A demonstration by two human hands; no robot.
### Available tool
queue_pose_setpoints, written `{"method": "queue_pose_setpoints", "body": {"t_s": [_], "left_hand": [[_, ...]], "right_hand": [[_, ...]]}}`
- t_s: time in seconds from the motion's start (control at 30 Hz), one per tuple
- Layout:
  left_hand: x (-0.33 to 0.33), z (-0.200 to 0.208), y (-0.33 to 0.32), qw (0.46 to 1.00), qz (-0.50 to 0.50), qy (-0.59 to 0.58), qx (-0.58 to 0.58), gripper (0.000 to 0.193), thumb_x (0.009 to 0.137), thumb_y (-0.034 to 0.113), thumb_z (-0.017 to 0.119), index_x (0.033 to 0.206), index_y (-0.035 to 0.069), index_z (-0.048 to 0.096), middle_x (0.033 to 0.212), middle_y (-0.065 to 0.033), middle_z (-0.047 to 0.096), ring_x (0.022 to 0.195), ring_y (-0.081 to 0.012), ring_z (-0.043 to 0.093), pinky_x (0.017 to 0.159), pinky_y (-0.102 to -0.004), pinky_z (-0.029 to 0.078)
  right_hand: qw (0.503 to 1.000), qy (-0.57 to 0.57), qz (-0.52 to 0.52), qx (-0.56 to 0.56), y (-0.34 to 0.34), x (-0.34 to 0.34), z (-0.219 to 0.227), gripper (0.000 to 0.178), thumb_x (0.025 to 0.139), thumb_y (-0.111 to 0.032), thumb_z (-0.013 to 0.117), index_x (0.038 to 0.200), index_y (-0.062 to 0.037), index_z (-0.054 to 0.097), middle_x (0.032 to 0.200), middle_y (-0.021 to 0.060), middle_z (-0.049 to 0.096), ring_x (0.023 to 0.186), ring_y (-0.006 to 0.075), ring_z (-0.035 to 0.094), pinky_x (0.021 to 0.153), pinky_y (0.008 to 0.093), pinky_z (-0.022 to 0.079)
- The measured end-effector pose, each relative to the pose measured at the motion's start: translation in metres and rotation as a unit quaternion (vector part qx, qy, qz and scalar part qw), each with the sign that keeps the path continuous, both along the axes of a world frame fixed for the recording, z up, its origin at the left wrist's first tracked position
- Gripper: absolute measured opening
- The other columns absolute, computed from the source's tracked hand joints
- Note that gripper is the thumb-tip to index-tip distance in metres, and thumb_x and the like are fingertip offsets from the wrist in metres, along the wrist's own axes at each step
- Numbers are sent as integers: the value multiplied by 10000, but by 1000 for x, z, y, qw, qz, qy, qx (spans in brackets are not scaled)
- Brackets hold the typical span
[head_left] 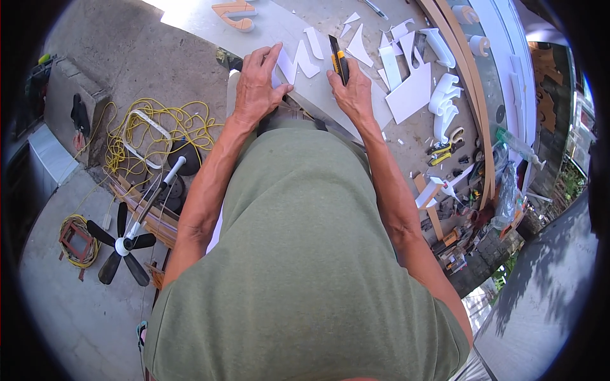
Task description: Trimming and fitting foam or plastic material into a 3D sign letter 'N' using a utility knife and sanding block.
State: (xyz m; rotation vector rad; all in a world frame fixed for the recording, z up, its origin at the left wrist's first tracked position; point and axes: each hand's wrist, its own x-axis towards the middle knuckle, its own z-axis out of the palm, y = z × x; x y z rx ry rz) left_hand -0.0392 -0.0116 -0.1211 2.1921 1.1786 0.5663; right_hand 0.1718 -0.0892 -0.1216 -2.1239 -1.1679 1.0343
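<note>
1. On the left, a yellow coil (94, 249) lies on the floor, near a fan (121, 246) with five black blades.
2. Next comes a messy yellow cord (190, 113).
3. A tan shape (235, 13) with white sides sits on the far part of the gray board (279, 25).
4. The left hand (259, 89) has bent fingers, with the thumb set apart. It touches the white piece; one cannot tell if it grips.
5. The white piece (286, 66) is at the board's near side. It looks thin and smooth, a bit purple, with a pointed near end. The fingers hide some of it.
6. The green shirt (298, 222) blocks the view below.
7. Two white strips (306, 60) lie just right of the piece.
8. The right hand (352, 92) is wrapped around a yellow and black knife (339, 63), its tip pointing away from the person.
9. White scraps (359, 47) and a bigger white sheet (408, 96) come next.
10. Farther right are white curly shapes (443, 101), yellow snips (452, 146) and a clear bottle (516, 144).
</note>
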Motion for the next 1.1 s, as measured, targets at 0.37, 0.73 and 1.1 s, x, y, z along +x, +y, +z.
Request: {"method": "queue_pose_setpoints", "body": {"t_s": [0.37, 0.73, 1.1], "left_hand": [[-23, -23, -4, 953, 219, -10, -209, 495, 860, 218, 750, 1218, -70, 567, 863, -127, 715, 725, -199, 709, 625, -299, 551], [-17, -10, -12, 792, 209, -257, -513, 456, 841, 112, 788, 1193, -95, 584, 865, -105, 717, 675, -129, 663, 582, -258, 554], [-13, 25, -12, 838, 144, -262, -457, 359, 851, 93, 773, 1144, -61, 635, 904, -99, 730, 736, -130, 679, 675, -267, 564]], "right_hand": [[915, -370, 54, 150, -18, 6, 1, 371, 867, -124, 669, 1214, -55, 557, 1048, 165, 539, 929, 328, 586, 793, 432, 485], [969, 202, 66, -122, -2, -26, 26, 247, 946, -162, 596, 1012, 63, 674, 885, 181, 716, 716, 225, 709, 657, 319, 560], [839, 516, -153, 84, -1, -17, 17, 488, 942, -172, 678, 1301, 90, 478, 996, 188, 666, 870, 243, 692, 682, 350, 616]]}}
